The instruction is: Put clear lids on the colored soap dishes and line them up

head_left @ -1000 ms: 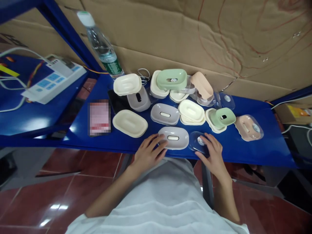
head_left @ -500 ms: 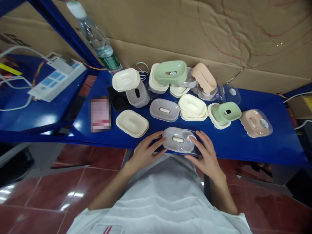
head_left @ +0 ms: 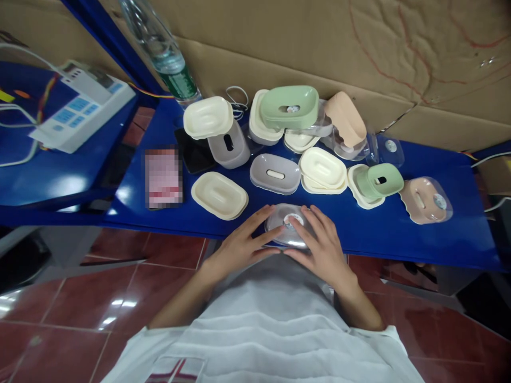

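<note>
At the table's front edge lies a grey soap dish (head_left: 272, 232) with a clear plastic lid (head_left: 296, 242) over it. A round white sticker (head_left: 290, 220) shows on the lid. My left hand (head_left: 243, 242) holds the dish's left side, its fingertips reaching over the lid. My right hand (head_left: 322, 242) grips the lid from the right, with fingers across its top near the sticker. Whether the lid sits fully down on the dish I cannot tell. Just behind are another grey soap dish (head_left: 261, 173) and a stack of cream trays (head_left: 322, 167).
A cream tray (head_left: 219, 196) lies left of my hands. Green dishes (head_left: 307, 98), a peach piece (head_left: 346, 118) and a lidded pinkish dish (head_left: 417, 207) stand behind and right. Farther left are a pixelated pink item (head_left: 163, 178), a black phone (head_left: 194, 151), a water bottle (head_left: 173, 74) and a power strip (head_left: 85, 114).
The clear lid has shifted left over the grey dish, and its sticker now sits near the middle. My right hand has moved left with it, closer to my left hand.
</note>
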`<state>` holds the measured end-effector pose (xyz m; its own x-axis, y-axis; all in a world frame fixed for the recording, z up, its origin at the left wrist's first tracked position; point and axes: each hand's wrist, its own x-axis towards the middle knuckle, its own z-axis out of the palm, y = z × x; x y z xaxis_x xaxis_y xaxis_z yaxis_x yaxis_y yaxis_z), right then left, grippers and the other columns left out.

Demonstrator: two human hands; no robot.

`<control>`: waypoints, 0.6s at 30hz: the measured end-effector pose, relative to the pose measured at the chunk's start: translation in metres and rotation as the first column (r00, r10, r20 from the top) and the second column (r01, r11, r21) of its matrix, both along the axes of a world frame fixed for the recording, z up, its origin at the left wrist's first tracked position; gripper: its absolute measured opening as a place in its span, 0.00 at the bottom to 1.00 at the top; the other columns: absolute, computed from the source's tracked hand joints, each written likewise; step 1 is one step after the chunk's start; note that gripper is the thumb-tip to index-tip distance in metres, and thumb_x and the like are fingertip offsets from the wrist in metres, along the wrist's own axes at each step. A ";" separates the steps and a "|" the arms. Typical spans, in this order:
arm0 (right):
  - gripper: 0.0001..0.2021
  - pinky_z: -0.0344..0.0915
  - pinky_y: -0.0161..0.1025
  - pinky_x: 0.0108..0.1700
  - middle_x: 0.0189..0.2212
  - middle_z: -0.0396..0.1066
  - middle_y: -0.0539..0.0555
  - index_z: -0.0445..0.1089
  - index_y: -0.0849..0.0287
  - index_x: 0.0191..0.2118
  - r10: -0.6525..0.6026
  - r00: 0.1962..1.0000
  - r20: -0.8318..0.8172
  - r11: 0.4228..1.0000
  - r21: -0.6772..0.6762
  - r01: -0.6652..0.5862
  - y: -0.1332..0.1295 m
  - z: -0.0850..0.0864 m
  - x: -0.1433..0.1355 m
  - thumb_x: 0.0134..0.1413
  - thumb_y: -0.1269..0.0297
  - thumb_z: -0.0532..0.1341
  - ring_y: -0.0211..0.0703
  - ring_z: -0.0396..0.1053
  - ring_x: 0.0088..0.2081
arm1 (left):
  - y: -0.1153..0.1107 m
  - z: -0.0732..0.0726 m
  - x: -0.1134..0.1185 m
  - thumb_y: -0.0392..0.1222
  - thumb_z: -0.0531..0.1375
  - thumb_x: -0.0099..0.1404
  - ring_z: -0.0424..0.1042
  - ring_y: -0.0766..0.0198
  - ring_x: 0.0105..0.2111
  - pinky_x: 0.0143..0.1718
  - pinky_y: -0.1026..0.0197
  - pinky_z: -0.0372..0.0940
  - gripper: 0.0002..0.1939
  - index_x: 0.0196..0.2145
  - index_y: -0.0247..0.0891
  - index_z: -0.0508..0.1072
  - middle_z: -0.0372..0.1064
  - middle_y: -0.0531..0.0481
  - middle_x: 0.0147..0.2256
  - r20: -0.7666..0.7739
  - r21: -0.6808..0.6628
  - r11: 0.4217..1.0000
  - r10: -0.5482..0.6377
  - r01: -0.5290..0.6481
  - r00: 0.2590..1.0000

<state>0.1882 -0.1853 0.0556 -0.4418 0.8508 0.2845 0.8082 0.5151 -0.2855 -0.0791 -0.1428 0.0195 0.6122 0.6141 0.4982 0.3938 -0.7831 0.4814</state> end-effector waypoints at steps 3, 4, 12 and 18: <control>0.45 0.62 0.69 0.74 0.79 0.51 0.61 0.44 0.45 0.82 0.065 0.998 -0.007 0.997 -0.035 -0.065 -0.001 0.001 0.003 0.69 0.48 0.67 0.67 0.48 0.79 | 0.006 0.003 0.000 0.45 0.67 0.75 0.58 0.45 0.76 0.70 0.38 0.69 0.39 0.77 0.52 0.57 0.55 0.38 0.76 0.025 -0.031 0.998 -0.051 0.052 0.998; 0.45 0.61 0.69 0.74 0.80 0.49 0.60 0.43 0.44 0.82 0.079 0.997 -0.019 0.996 -0.032 -0.080 -0.002 0.000 0.005 0.70 0.50 0.67 0.66 0.48 0.80 | 0.008 0.003 0.000 0.44 0.67 0.75 0.59 0.46 0.76 0.71 0.38 0.69 0.38 0.76 0.52 0.58 0.56 0.39 0.75 0.035 -0.038 0.997 -0.062 0.063 0.998; 0.43 0.63 0.66 0.75 0.82 0.43 0.53 0.46 0.40 0.81 0.062 0.995 -0.083 0.998 0.015 -0.061 -0.012 -0.019 0.014 0.71 0.64 0.67 0.62 0.46 0.80 | 0.013 -0.003 -0.003 0.44 0.67 0.75 0.61 0.46 0.75 0.70 0.37 0.69 0.34 0.74 0.52 0.63 0.59 0.40 0.74 0.086 -0.115 0.990 -0.076 0.086 0.993; 0.43 0.62 0.70 0.75 0.82 0.42 0.51 0.45 0.34 0.81 0.048 0.994 -0.102 0.999 0.010 -0.048 -0.012 -0.030 0.013 0.71 0.61 0.67 0.65 0.45 0.81 | 0.016 0.000 -0.001 0.44 0.67 0.75 0.63 0.49 0.74 0.72 0.42 0.68 0.31 0.71 0.51 0.67 0.60 0.42 0.73 0.106 -0.150 0.985 -0.064 0.080 0.992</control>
<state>0.2008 -0.1977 0.0256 -0.4502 0.8269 0.3369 0.7492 0.5551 -0.3613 -0.0798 -0.1266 0.0199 0.6089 0.6446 0.4623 0.2827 -0.7209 0.6328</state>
